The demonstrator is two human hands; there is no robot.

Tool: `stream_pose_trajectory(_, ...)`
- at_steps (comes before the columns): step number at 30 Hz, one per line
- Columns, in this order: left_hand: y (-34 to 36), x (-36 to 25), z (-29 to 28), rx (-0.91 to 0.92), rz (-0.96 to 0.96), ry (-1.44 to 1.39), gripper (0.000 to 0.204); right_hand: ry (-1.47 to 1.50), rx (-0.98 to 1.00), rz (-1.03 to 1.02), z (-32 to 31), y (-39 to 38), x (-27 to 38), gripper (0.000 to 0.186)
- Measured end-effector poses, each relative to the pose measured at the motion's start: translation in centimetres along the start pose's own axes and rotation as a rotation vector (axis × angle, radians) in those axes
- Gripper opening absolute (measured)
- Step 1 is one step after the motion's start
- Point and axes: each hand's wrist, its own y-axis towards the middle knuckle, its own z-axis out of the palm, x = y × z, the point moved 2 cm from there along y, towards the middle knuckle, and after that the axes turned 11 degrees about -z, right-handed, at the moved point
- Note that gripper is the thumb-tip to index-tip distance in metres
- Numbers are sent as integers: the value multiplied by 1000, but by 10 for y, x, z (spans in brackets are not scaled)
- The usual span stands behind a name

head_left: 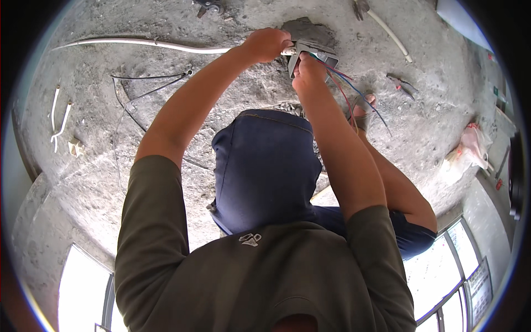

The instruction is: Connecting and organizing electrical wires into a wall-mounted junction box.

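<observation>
white conduit (149,44), grey box (310,55), red and blue wires (345,83), pink bag (470,146), grey concrete floor (437,110)

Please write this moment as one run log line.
left hand: grips white conduit | right hand: holds grey box | coloured wires hang out

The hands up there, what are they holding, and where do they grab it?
The left hand grips the end of the white conduit, where it meets the grey box. The right hand holds that box from below, beside the coloured wires.
</observation>
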Motion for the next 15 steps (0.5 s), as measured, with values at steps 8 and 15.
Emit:
stream_pose_trajectory(8, -20, -8, 3, -119, 215, -84, 45, -21, 42, -6, -4, 3, 8, 12)
stream_pose_trajectory(15, -23, -11, 0, -89, 92, 4, 35, 72, -35, -30, 2, -13, 3, 24)
